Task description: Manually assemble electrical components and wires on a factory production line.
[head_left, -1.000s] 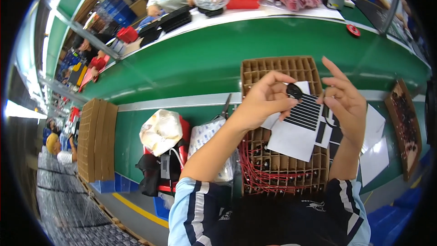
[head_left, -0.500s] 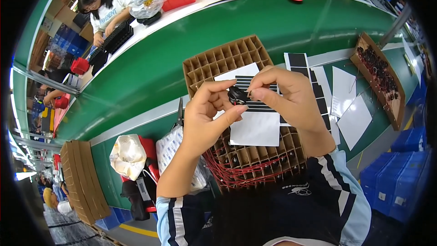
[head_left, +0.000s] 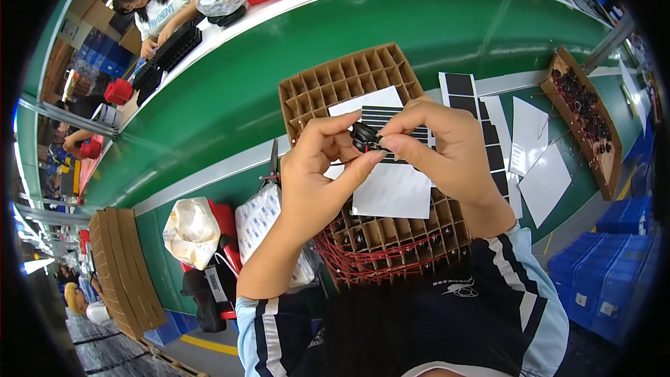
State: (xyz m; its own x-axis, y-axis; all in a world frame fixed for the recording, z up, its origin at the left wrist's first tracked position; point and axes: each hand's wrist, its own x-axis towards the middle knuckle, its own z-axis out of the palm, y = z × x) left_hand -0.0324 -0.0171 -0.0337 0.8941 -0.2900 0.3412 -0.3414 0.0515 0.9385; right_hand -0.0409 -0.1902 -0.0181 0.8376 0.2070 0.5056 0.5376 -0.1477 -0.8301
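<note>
Between the thumb and fingers of my left hand (head_left: 307, 178) is a small round black part (head_left: 363, 137), with a bit of red at its lower edge. My right hand (head_left: 450, 153) pinches at the right edge of this part. Its thumb and forefinger are closed, and whatever lies between their tips is too small to make out. Below both hands lie a sheet of black strips (head_left: 380, 117) and a white sheet (head_left: 392, 192). They rest across a cardboard box with dividers (head_left: 317, 92), whose near cells hold black parts with red wires (head_left: 363, 263).
Left of the box are scissors (head_left: 273, 160), a white packet (head_left: 257, 220) and a red bin (head_left: 225, 220) with a white bag (head_left: 191, 232). Rightward lie black-patterned sheets (head_left: 460, 85), white papers (head_left: 546, 185) and a cardboard tray (head_left: 606, 167) of wired parts. A co-worker (head_left: 167, 7) sits across the bench.
My right fingertips have come closer against the black part's edge. The part has turned slightly in my left fingers. The whole view has shifted a little.
</note>
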